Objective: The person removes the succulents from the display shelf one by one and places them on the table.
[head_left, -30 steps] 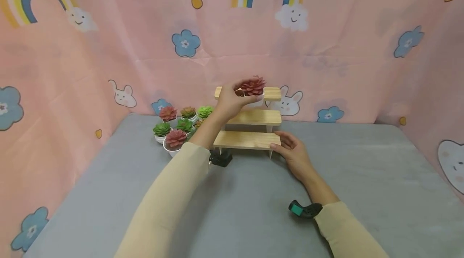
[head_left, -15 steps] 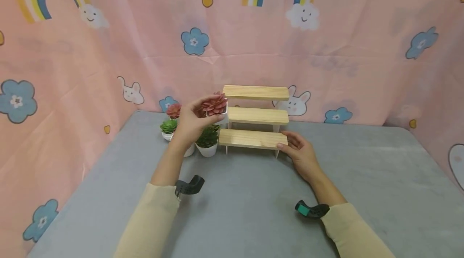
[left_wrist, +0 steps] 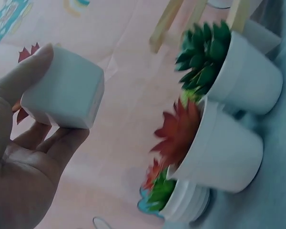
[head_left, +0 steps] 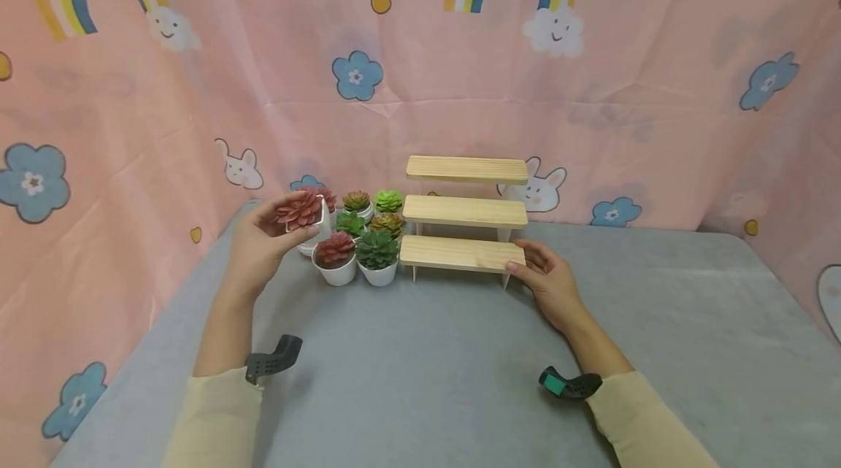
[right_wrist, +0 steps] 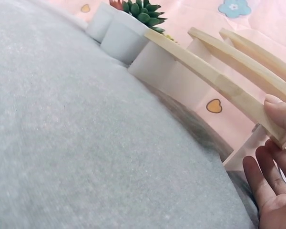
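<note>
My left hand (head_left: 256,249) holds a red succulent (head_left: 298,209) in a square white pot (left_wrist: 66,88), raised in front of the left side of the potted group. In the left wrist view, thumb and fingers grip the pot from opposite sides, and its base faces the camera. A three-tier wooden stand (head_left: 463,254) is at the middle back of the table. My right hand (head_left: 550,287) grips the right end of its lowest tier, the thumb on top and fingertips against the underside in the right wrist view. No plants stand on the tiers.
Several potted succulents cluster left of the stand, among them a dark green one (head_left: 377,250), a red one (head_left: 335,250) and a bright green one (head_left: 389,201). A grey cloth (head_left: 420,366) covers the table. Behind hangs a pink printed curtain (head_left: 427,74).
My left hand has carried the red succulent from the top tier leftward and down, away from the stand. My right hand stays at the lowest tier's end. The head view has shifted slightly.
</note>
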`<state>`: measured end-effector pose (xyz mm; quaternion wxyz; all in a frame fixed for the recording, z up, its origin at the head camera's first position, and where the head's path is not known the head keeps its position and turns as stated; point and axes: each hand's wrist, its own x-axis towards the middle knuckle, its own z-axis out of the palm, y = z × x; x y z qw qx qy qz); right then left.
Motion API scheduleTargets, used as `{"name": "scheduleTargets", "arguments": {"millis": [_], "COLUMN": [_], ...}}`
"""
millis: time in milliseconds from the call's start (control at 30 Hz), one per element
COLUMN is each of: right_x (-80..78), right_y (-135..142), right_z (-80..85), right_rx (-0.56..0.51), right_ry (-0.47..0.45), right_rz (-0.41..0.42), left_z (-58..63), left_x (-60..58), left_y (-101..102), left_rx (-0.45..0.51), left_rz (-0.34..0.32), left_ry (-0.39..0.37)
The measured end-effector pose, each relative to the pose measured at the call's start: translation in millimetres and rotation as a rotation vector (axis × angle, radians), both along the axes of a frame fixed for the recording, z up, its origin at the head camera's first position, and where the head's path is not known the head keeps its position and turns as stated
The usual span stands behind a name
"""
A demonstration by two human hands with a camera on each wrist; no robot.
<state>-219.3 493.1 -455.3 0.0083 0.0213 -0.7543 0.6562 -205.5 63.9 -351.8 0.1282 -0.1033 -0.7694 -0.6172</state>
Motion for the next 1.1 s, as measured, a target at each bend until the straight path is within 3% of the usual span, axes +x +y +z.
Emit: {"name": "scheduleTargets", "arguments": {"millis": [233,800,1100], "right_x": [1.7,4.0,1.0], "right_y": [3,5,1], "right_z": [2.5,-1.3,-1.0], "right_rx": [0.002,-0.001,-0.037], "right_ry": [-0.006,-0.006,0.009], "right_rz": [0.0,-0.015,0.006], "left_z": [-7.0,-59.2,-88.3], "left_x": [-1.3,-15.3,-17.2], "left_y": [-23,-53,-61], "left_rx": [-0.052,-0.245,-0.123], "left_rz": [-0.009,0.032,-0.107], "left_ry": [-0.044,-0.276,-0.272]}}
